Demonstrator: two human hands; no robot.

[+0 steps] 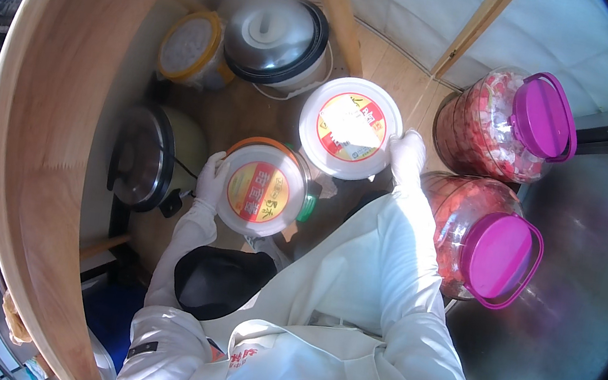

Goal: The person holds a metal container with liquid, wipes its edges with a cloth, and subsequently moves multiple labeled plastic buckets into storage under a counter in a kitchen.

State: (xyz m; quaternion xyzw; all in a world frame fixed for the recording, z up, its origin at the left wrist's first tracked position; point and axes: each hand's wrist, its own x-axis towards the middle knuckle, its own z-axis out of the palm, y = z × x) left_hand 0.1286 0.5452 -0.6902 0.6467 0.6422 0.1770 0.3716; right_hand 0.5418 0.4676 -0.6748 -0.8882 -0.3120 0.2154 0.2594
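Note:
My left hand (212, 180), in a white glove, grips the left edge of a round tub with a pale lid (262, 191) that bears a red and yellow label. In a matching glove, my right hand (408, 153) holds the right rim of a second white-lidded tub (350, 128), its label washed out by sunlight. The two tubs are side by side, the second farther from my body. An orange-rimmed container shows behind the left tub, with a green cap (307, 207) beside it. The fingers beneath both tubs are hidden.
Two clear jars with purple lids (548, 116) (495, 258) stand at the right. A steel-lidded cooker (276, 37) and a yellow-rimmed tub (189, 47) are at the back, another cooker (139, 158) at the left. A curved wooden edge (46, 113) borders the left side.

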